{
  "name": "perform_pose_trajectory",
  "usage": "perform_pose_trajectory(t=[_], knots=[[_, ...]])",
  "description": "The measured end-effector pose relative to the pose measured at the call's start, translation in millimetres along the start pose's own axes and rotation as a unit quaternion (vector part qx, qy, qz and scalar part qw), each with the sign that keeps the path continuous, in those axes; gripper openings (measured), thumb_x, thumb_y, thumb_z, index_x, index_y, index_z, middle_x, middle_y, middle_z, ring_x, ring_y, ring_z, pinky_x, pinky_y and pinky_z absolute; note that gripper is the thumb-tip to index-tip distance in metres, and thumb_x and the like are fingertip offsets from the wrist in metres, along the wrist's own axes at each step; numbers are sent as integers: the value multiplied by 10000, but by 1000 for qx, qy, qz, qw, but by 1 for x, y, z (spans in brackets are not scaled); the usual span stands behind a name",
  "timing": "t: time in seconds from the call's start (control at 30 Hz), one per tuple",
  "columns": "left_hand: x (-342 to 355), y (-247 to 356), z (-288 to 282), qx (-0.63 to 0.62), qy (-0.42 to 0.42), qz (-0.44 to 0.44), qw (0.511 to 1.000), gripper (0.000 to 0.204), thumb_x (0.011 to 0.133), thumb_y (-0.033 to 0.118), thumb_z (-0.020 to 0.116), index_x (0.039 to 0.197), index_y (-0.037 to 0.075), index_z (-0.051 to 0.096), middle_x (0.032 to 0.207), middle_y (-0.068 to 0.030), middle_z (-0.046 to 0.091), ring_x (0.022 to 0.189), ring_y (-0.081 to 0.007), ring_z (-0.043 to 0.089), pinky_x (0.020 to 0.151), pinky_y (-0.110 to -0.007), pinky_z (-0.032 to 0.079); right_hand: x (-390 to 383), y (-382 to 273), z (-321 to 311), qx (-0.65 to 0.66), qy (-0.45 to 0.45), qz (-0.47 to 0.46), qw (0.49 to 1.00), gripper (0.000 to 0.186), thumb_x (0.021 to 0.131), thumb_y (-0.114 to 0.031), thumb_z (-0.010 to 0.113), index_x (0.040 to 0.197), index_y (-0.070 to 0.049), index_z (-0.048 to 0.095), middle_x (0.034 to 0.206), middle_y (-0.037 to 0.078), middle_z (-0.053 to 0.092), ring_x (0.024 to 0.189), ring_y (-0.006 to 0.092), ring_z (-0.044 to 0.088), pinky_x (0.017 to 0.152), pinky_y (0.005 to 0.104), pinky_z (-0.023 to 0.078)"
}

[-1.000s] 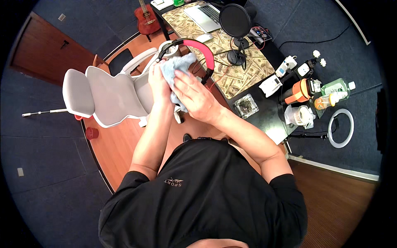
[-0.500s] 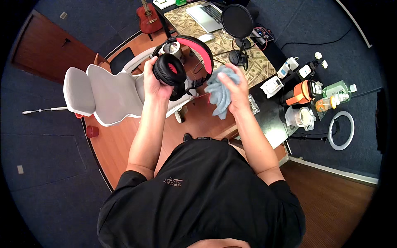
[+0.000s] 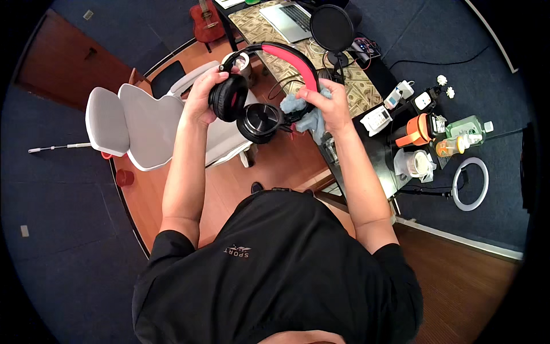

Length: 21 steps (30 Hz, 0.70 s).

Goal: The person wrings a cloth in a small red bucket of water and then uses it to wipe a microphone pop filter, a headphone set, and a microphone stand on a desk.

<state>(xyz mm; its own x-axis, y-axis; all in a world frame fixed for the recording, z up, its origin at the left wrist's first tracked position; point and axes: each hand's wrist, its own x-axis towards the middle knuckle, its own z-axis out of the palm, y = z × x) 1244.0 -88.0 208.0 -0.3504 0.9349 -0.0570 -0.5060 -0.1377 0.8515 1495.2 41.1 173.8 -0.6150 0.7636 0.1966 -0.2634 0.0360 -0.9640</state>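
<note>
A pair of black over-ear headphones (image 3: 259, 122) with a red-padded headband is held up in front of me. My left hand (image 3: 207, 94) is closed around the ear cup on the left. A crumpled light-blue cloth (image 3: 312, 121) is in my right hand (image 3: 330, 103), whose fingers are wrapped with it around the right end of the headband. The thumb presses on the headband and the cloth bunches out on both sides. The second ear cup hangs between my hands, its shiny round outer face showing.
A white-grey chair (image 3: 154, 123) stands to the left. On the desk are a laptop (image 3: 286, 22), a microphone pop filter (image 3: 332, 28), an orange-and-black cup (image 3: 413, 131) and a green bottle (image 3: 465, 129). A ring light (image 3: 486, 183) is at right, a guitar (image 3: 207, 24) at the back.
My right hand has brought the cloth onto the headband and gripped it. The headphones have turned, so the second ear cup's outer face now shows. My left hand has shifted slightly left.
</note>
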Motion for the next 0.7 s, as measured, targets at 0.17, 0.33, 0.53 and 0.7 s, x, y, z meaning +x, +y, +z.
perform_pose_trajectory(t=[0.17, 0.33, 0.53, 0.7], knots=[[3, -2, -37, 67, -61, -63, 994, 397, 819, 247, 643, 1111, -22, 652, 1020, -120, 678, 843, -174, 676, 721, -291, 582, 13, -16, -7, -11, -90, 45, 995, 179, 791, -110, 715, 866, 53, 720, 784, 107, 724, 722, 141, 676, 697, 284, 523], [2, -18, -39, 65, -116, -6, 991, 635, 905, 358, 661, 1363, -54, 507, 1198, -180, 652, 1112, -239, 638, 988, -376, 520, 24, -19, -3, 13, -90, 66, 994, 177, 795, -136, 677, 790, 41, 692, 748, 98, 692, 700, 160, 646, 705, 291, 502], [-19, -94, -31, -307, -80, -178, 931, 889, 889, 767, 464, 1408, 46, 501, 1328, -269, 580, 1213, -444, 578, 1059, -606, 441, 36, 4, -6, 222, -60, 158, 960, 181, 833, -123, 607, 703, 3, 600, 760, 131, 638, 695, 206, 602, 705, 332, 504], [-31, -115, -9, -405, -169, -150, 886, 855, 827, 770, 549, 1471, 215, 461, 1413, -195, 543, 1232, -419, 568, 1073, -619, 405, 47, 20, -19, 319, -108, 245, 909, 212, 855, -184, 607, 709, -34, 576, 740, 103, 618, 704, 221, 603, 720, 352, 508]])
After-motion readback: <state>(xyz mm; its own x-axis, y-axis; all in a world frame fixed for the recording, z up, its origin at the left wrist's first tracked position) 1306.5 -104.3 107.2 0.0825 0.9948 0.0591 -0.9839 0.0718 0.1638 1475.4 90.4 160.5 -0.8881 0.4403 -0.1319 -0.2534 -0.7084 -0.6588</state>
